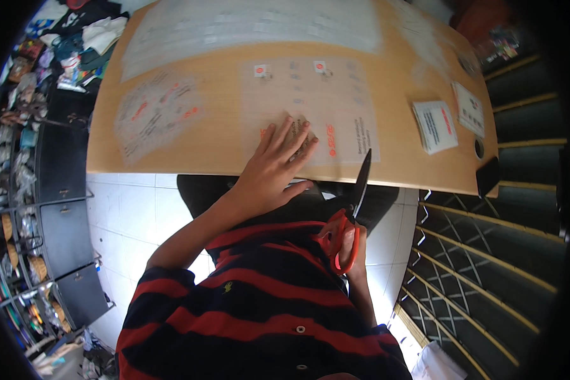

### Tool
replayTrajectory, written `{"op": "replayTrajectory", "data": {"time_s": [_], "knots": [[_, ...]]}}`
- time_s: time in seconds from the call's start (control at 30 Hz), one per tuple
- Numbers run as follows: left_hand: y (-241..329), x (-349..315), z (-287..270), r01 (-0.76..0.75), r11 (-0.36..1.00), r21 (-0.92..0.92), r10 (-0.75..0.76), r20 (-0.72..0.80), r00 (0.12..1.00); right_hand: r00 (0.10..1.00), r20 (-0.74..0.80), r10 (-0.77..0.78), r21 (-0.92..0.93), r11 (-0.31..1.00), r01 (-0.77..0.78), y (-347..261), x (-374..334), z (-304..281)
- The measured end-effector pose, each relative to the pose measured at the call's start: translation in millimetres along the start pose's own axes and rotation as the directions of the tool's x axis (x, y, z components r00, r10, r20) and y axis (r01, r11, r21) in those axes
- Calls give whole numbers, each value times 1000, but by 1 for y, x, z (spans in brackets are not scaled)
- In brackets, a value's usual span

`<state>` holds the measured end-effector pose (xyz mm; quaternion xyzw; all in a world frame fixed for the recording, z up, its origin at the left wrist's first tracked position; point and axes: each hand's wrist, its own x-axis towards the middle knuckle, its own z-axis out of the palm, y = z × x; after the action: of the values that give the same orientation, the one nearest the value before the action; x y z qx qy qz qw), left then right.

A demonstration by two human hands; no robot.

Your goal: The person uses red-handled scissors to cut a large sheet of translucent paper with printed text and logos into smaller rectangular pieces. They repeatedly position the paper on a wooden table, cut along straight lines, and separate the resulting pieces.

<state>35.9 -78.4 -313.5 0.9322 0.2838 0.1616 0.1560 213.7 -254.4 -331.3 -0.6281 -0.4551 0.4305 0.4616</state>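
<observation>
While pale floor tiles (130,218) show beyond its near edge, a wood-coloured desk (221,136) fills the upper half, with dark cabinets (69,234) and crammed shelves (25,174) to the left, a heap of cloth (100,37) at upper left, and yellow bars (529,144) to the right. Translucent plastic (253,26) covers the desk's far side. A clear printed sheet (343,114) lies near the front edge; the left hand (273,166) rests on it, palm down, fingers spread. The right hand (360,250) is wrapped around orange-handled scissors (361,191), whose dark tip overlaps the sheet's lower right corner; whether it touches cannot be told. Sideways on the sheet run orange lettering and black lines of text, partly under the fingers, with two small white labels (323,67) bearing orange marks farther up. Another clear piece (160,114) at left carries orange and black print, and a stack of white cards (436,128) at right shows orange lettering beside dark text
</observation>
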Motion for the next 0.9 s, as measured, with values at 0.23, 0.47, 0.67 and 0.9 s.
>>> {"op": "replayTrajectory", "data": {"time_s": [0.23,0.47,0.67,0.9], "knots": [[2,-6,12,-6,998,-57,-2,-152,988,984,155,93,-47,995,-87,16,-30,-19],[6,-14,30,-17,995,-93,-12,-299,954,905,277,323,-240,935,-260,-19,-34,-29],[6,-15,28,-4,992,-128,-37,-315,948,897,274,348,-226,930,-291,-35,-29,-31],[9,-15,30,6,986,-168,-60,-318,946,864,243,441,-242,890,-387,-45,-9,-18]]}}
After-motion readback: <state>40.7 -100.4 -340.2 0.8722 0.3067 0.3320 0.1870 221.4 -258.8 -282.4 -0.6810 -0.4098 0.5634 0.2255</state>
